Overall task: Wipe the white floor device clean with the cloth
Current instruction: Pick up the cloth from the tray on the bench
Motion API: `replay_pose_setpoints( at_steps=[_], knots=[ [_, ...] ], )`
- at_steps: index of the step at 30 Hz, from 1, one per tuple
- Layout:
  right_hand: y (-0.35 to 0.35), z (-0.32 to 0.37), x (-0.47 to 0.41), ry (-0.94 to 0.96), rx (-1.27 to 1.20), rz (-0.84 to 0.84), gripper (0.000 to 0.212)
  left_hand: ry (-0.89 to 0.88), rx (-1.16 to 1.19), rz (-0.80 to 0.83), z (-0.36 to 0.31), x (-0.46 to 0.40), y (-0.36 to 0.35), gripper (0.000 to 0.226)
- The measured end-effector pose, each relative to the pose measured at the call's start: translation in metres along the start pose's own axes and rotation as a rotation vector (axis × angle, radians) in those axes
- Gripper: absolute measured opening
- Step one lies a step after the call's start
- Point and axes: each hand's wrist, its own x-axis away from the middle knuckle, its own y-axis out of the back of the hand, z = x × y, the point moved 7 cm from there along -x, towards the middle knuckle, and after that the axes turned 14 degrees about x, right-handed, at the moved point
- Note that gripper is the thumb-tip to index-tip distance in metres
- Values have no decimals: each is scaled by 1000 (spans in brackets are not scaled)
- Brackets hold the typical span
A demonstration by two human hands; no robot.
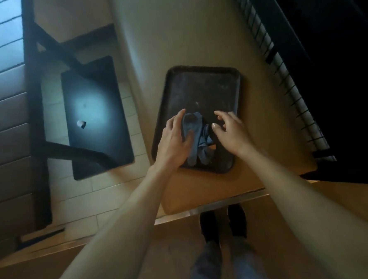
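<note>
Head view, looking steeply down. A dark rectangular tray with rounded corners and a raised rim lies flat on a pale tan desk, its floor dull and smeared. On the tray's near half lies a crumpled blue-grey cloth, bunched into folds that trail toward the near rim.

The left hand rests on the left part of the cloth, palm down; its fingers lie together and extended along the cloth's edge, and the thumb presses onto the fabric, so the hand pins the cloth against the tray rather than closing round it. The right hand is just beside the cloth on its right; its fingers are curled and slightly apart, and whether they touch the fabric cannot be told.

No white floor device can be made out; the surface under the cloth is the dark tray.

Left of the desk stands a dark chair with a glossy seat reflecting light, on a pale tiled floor. Below the desk's near edge appear blue jeans and dark shoes.
</note>
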Motion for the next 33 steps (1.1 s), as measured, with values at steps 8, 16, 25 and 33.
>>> replay_pose_setpoints(
  at_steps=[8,16,25,33],
  knots=[
    [-83,-12,-100,97,175,193,51,170,-127,51,71,-86,-50,61],
    [-111,-14,-121,128,360,282,54,241,-92,-12,97,-92,-66,57],
    [-57,-4,-79,188,62,281,17,151,101,-48,50,-36,-41,27],
    [34,51,-6,296,-164,241,16,88,233,-143,-35,33,8,22]
  ],
)
